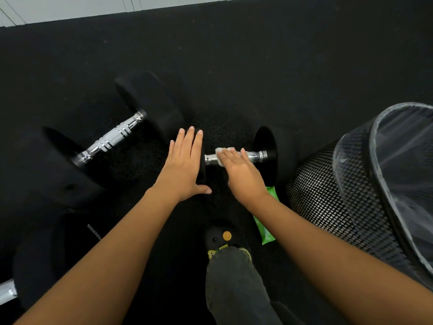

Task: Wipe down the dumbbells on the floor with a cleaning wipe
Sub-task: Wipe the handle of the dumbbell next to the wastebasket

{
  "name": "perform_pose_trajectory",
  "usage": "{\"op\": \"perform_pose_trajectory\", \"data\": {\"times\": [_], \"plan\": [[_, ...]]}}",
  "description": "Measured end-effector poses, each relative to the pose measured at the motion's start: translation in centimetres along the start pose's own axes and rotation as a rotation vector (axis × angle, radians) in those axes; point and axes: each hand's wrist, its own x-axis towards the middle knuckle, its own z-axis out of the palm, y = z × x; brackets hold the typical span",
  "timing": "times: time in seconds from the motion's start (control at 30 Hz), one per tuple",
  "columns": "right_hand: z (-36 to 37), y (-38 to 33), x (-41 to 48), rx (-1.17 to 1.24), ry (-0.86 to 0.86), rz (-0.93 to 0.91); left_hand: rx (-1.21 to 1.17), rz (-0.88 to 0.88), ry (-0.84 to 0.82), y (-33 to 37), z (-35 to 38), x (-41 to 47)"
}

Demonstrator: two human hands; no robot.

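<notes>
A small black dumbbell [267, 148] with a chrome handle lies on the black floor in the middle. My right hand [241, 172] presses a white cleaning wipe [221, 152] onto that handle, fingers laid over it. My left hand [185, 165] rests flat, fingers straight, on the dumbbell's left head, which it mostly hides. A bigger black dumbbell [112, 139] with a knurled chrome handle lies to the left, apart from both hands.
A black mesh waste bin [328, 191] with a clear liner stands close on the right. A green wipes pack [264, 228] lies beneath my right wrist. My shoe and trouser leg [232, 266] are below. A third dumbbell's handle [7, 292] shows at the lower left edge.
</notes>
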Motion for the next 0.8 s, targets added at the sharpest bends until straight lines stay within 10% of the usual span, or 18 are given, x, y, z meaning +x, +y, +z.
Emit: {"op": "perform_pose_trajectory", "data": {"times": [0.57,0.8], "plan": [[0.1,-1.2,1.1,-0.11,-0.032,0.038,-0.064,-0.018,-0.006,0.2,-0.1,0.1],[-2.9,1.3,1.7,0.507,0.119,0.336,-0.072,-0.017,-0.008,0.2,-0.1,0.0]]}}
